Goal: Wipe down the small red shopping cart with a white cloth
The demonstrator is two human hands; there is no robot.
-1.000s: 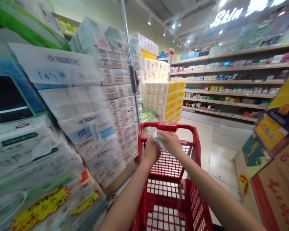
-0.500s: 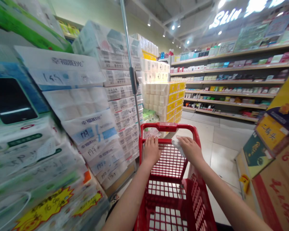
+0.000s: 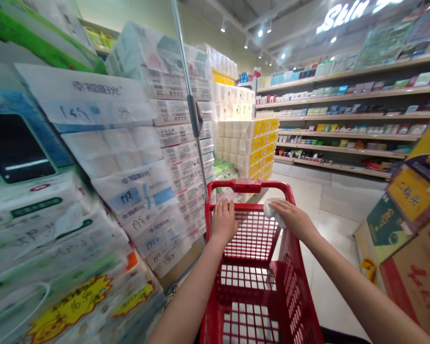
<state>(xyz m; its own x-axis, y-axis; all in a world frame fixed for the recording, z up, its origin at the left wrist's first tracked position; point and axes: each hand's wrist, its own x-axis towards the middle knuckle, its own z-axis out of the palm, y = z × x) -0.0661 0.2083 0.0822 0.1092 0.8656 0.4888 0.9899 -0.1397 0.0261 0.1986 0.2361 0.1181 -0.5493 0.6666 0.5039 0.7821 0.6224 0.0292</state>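
Note:
A red plastic shopping cart (image 3: 251, 286) stands in front of me in a store aisle. My left hand (image 3: 222, 220) grips the far rim of the cart basket on the left, fingers curled over the edge. My right hand (image 3: 290, 217) rests on the right part of that rim, pressing a crumpled white tissue or cloth (image 3: 272, 210) against the red plastic. The cart's red handle bar (image 3: 249, 185) arches just beyond both hands.
Tall stacks of wrapped tissue packs (image 3: 129, 157) crowd the left side. A metal pole (image 3: 189, 100) rises by the cart. Yellow and white paper rolls (image 3: 251, 143) stand ahead. Shelves of small goods (image 3: 344, 119) line the right wall; cardboard boxes (image 3: 408, 224) sit near right.
My right hand moved with the white cloth from beside my left hand to the right along the cart rim. The left hand stayed on the rim.

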